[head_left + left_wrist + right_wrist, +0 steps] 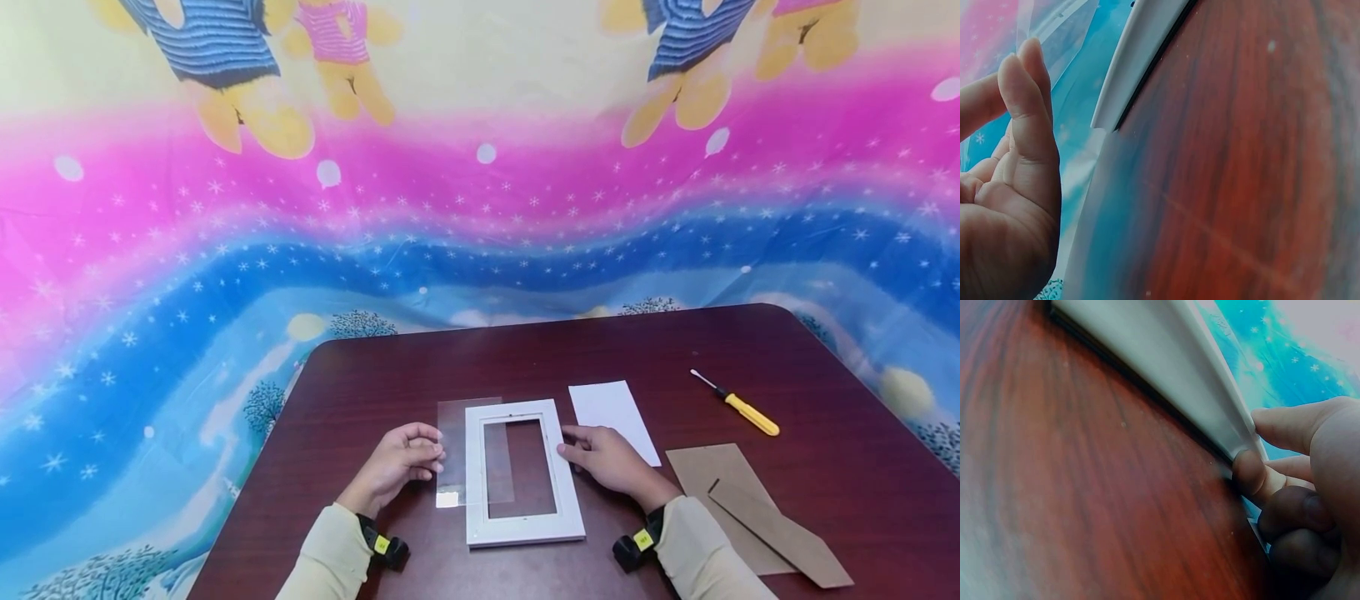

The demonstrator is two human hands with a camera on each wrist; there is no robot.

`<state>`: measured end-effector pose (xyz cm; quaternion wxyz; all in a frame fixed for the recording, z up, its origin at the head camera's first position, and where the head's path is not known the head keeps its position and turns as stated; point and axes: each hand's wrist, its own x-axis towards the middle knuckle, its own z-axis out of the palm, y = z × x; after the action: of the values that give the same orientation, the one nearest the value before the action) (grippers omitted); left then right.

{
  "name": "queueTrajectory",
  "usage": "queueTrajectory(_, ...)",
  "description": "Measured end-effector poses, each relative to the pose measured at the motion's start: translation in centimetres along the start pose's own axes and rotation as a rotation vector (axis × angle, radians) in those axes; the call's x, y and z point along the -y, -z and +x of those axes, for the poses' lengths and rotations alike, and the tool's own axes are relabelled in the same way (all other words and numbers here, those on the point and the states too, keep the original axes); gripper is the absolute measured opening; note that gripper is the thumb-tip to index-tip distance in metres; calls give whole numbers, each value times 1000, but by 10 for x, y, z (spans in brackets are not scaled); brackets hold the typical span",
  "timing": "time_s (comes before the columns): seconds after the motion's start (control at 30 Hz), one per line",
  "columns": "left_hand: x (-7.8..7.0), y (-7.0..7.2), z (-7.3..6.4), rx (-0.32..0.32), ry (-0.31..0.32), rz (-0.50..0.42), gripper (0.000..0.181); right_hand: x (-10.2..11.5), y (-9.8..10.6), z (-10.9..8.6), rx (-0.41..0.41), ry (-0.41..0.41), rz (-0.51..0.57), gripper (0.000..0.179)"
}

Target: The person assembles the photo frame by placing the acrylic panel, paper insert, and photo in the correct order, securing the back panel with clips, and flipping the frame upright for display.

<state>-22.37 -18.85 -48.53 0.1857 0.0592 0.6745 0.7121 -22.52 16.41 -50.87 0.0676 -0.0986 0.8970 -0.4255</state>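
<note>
The place is a tabletop work spot; whether in a home or a studio cannot be told. Behind the dark wood-grained table (600,350) spreads a cloth backdrop (480,200) printed with bear-like figures and snowflakes; on the table lie a screwdriver (752,414) and a white frame (525,529).

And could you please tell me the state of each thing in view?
White frame: held at its edge by the right hand; tabletop visible through its opening.
Clear sheet: pinched by the left hand, overlapping the white frame.
White paper: lying flat.
Screwdriver: lying untouched.
Brown board: lying flat, stand leg slanting across it.
</note>
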Motion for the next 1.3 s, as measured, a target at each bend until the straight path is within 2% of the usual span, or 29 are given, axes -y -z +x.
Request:
queueTrajectory(0.33, -2, -5, 1, 17, -5, -11, 31, 1, 1, 1, -2, 11, -8, 50)
queueTrajectory(0.6, -3, -9, 5, 28, 5, -1, 37, 4, 3, 1, -6, 12, -9, 49)
queueTrajectory(0.93, 1, -23, 11, 51, 17, 21, 35, 1, 0, -3, -19, -5, 10, 50)
queueTrajectory(1.3, 3, -28, 14, 35, 16, 40, 32, 0, -2, -2, -19, 11, 4, 50)
